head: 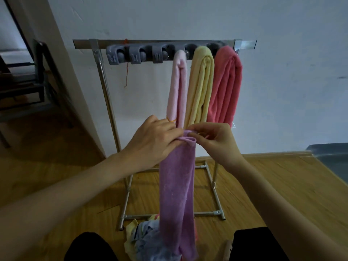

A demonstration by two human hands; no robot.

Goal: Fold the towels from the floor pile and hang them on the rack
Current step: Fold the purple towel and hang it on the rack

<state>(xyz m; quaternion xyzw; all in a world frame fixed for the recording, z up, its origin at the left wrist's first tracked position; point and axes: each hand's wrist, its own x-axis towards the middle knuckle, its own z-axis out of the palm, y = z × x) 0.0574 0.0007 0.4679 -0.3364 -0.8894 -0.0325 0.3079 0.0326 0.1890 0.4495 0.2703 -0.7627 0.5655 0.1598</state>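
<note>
Bare forearms, no sleeves — black trousers (90,247) cover both knees.

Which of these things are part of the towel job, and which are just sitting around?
Part of the job: purple towel held by left hand and right hand; rack; hung pink towel, yellow towel, coral towel; floor pile.

Just there: dark chair; orange string.

Lighting: dim, cool, even; faint shadows on wall (282,91). Quality: soft focus, wide-angle bending at edges, dark corners, no glare
</note>
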